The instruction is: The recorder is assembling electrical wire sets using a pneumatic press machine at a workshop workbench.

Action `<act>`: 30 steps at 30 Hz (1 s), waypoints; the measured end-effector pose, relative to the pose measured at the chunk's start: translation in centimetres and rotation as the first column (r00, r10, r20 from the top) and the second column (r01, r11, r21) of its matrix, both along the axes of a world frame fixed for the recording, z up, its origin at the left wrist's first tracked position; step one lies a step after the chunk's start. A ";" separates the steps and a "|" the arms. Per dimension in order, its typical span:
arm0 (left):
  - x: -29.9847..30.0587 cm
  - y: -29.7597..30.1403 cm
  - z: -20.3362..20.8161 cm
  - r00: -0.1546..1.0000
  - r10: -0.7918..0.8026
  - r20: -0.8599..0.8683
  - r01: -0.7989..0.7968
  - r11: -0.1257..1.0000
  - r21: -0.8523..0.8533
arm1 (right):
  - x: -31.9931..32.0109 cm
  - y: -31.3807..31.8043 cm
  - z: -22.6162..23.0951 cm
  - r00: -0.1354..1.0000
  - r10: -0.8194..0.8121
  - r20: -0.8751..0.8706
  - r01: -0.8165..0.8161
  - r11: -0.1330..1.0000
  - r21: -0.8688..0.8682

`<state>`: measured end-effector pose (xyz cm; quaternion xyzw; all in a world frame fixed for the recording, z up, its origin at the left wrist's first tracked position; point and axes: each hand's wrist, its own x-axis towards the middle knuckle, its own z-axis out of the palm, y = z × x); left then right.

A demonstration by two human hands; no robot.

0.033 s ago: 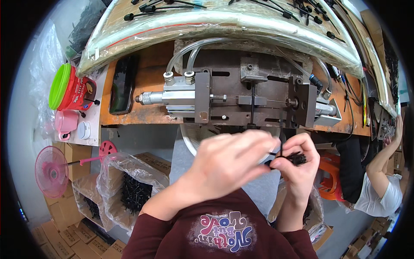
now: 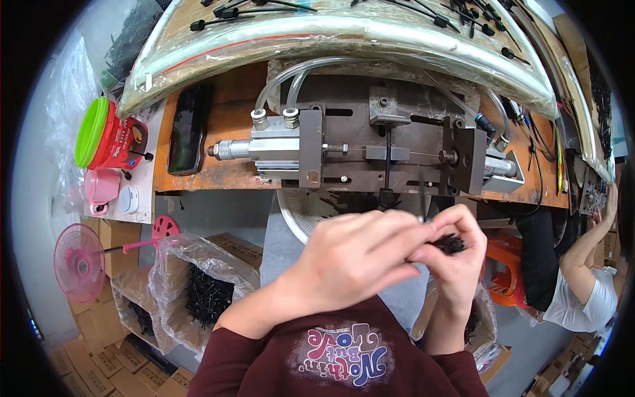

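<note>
My right hand point(image 2: 456, 248) is closed around a bunch of thin black plastic parts point(image 2: 451, 244), whose dark ends poke out between the thumb and fingers. From the left, my left hand point(image 2: 364, 258) reaches across, its fingertips pressed together against those of the right. A slim black rod point(image 2: 422, 192), slightly blurred, rises from where the fingertips meet; the left fingers' grip on it is partly hidden. Just beyond stands a metal clamping fixture point(image 2: 344, 178), with another black rod point(image 2: 388, 159) lying front to back across its small central block point(image 2: 399, 154).
Pneumatic cylinders with clear hoses flank the fixture: a left cylinder point(image 2: 274, 152) and a right one point(image 2: 499, 167). Beneath the bench edge sits a white basket point(image 2: 291, 215) of black parts. A phone point(image 2: 190, 132), red bucket point(image 2: 126, 142) and pink fan point(image 2: 81, 263) are left; another person point(image 2: 585, 291) sits right.
My left hand's fingers have come in against the right fingertips and are less blurred. The upright rod has shifted slightly left, and the right hand has moved a little left.
</note>
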<state>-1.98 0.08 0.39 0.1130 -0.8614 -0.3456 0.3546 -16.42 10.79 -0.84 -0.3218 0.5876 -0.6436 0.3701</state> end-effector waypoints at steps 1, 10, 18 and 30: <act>0.0 0.5 0.5 0.999 -0.002 0.034 0.002 1.000 0.003 | 0.0 -0.1 -0.2 0.997 0.068 -0.045 -0.070 0.997 -0.040; 0.5 -0.6 -0.9 0.970 0.237 0.047 -0.230 0.965 -0.123 | -1.1 0.3 0.8 0.966 0.084 0.243 -0.074 0.996 -0.051; -1.0 -1.4 -2.1 0.924 0.357 0.138 -0.281 0.877 -0.389 | -1.5 1.2 1.2 0.964 0.075 0.256 -0.038 0.988 -0.146; 1.1 0.5 1.2 0.980 -0.155 -0.121 0.194 0.873 0.448 | -0.2 0.9 0.7 0.326 -0.291 -0.899 -0.047 0.945 -0.323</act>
